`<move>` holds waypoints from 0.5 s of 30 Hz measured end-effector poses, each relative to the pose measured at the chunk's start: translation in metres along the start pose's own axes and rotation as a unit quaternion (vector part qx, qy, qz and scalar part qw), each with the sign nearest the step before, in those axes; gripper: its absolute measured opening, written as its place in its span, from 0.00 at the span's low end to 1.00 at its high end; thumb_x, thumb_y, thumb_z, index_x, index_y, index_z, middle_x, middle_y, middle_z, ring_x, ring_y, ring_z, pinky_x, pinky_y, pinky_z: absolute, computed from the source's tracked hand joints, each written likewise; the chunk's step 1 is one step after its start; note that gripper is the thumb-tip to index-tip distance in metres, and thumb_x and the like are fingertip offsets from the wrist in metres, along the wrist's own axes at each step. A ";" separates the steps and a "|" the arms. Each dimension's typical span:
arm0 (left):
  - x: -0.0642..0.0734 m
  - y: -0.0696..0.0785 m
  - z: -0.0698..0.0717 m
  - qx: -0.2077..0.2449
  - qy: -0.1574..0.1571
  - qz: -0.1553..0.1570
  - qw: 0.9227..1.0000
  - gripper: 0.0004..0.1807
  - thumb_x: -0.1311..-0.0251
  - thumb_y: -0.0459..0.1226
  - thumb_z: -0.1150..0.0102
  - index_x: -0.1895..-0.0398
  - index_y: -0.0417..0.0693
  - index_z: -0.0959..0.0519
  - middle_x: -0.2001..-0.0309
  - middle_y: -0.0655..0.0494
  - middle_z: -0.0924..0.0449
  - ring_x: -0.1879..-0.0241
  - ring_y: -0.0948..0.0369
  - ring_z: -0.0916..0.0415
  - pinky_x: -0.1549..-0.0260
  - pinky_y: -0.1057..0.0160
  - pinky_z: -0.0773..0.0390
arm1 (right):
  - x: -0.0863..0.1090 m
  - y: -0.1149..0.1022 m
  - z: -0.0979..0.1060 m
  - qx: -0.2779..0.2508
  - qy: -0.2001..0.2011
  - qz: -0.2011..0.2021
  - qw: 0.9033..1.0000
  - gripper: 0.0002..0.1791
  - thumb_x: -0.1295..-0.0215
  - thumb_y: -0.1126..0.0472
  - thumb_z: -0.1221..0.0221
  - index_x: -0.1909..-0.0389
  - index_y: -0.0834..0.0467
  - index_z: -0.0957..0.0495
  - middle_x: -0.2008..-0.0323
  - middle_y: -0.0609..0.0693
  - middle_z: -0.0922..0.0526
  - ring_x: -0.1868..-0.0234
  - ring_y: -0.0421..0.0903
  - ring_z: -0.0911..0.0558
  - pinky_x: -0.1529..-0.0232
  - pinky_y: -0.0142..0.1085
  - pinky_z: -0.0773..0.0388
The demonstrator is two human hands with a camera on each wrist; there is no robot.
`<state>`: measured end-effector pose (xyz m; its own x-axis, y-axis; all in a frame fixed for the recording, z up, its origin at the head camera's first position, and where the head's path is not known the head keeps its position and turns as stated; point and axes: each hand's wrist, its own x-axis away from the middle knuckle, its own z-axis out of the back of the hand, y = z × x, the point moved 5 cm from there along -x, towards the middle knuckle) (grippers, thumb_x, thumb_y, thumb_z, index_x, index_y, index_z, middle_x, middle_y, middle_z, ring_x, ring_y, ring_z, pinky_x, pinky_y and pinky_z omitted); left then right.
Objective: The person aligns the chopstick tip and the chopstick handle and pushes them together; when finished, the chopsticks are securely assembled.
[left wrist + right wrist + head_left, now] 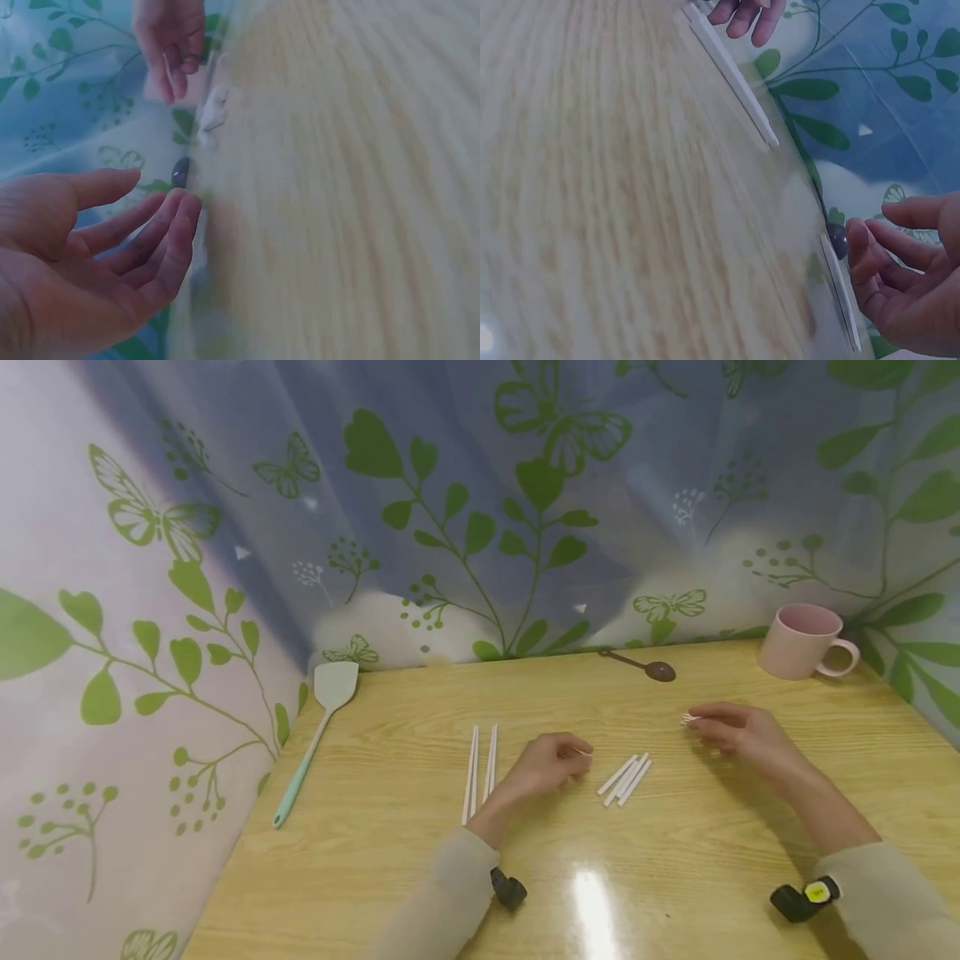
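My right hand (742,735) pinches some thin white sticks (687,719) at its fingertips, only their ends showing; the rest is hidden by the fingers. In the left wrist view, a pale sliver shows between the fingers of that right hand (171,45). Between the two hands lies a loose pile of short white sticks (624,779) on the table. My left hand (546,765) hovers just left of the pile, fingers loosely bent and holding nothing. Long white chopsticks (471,768) lie side by side left of it, partly covered by the left wrist.
A turner with a pale green handle (302,777) lies at the left edge of the wooden table (405,718). Toward the back lie a dark brown spoon (658,671) and, at the right corner, a pink mug (797,652). A leaf-patterned curtain (450,527) hangs behind.
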<state>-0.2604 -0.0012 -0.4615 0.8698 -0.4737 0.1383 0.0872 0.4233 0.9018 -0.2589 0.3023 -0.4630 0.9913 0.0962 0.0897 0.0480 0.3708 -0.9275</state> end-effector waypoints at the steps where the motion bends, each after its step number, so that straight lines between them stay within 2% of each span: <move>1: -0.004 0.001 -0.003 -0.004 0.000 0.000 1.000 0.14 0.27 0.38 0.38 0.43 0.42 0.17 0.59 0.52 0.13 0.66 0.59 0.17 0.71 0.66 0.19 | 0.000 0.002 0.002 0.005 0.006 -0.002 1.000 0.31 0.22 0.53 0.41 0.30 0.71 0.31 0.59 0.33 0.15 0.59 0.34 0.18 0.64 0.34 0.20; 8: -0.023 0.007 -0.024 -0.080 0.022 -0.002 0.997 0.05 0.32 0.37 0.32 0.56 0.47 0.13 0.63 0.60 0.15 0.66 0.68 0.22 0.67 0.71 0.22 | 0.003 0.006 0.009 0.044 0.036 -0.017 0.998 0.29 0.20 0.54 0.44 0.32 0.72 0.30 0.60 0.42 0.17 0.63 0.37 0.21 0.70 0.34 0.23; 15: -0.027 0.014 -0.032 -0.136 0.016 0.014 0.991 0.04 0.36 0.37 0.28 0.62 0.49 0.14 0.70 0.63 0.18 0.72 0.68 0.25 0.72 0.71 0.27 | 0.002 0.007 0.013 0.079 0.060 0.000 0.995 0.25 0.20 0.57 0.44 0.35 0.73 0.27 0.58 0.53 0.16 0.65 0.37 0.22 0.73 0.33 0.23</move>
<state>-0.2671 0.0418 -0.4658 0.8881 -0.4364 0.1441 0.1872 0.6299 0.7538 -0.2579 0.3169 -0.4644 0.9992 -0.0115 0.0375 0.0381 0.5116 -0.8584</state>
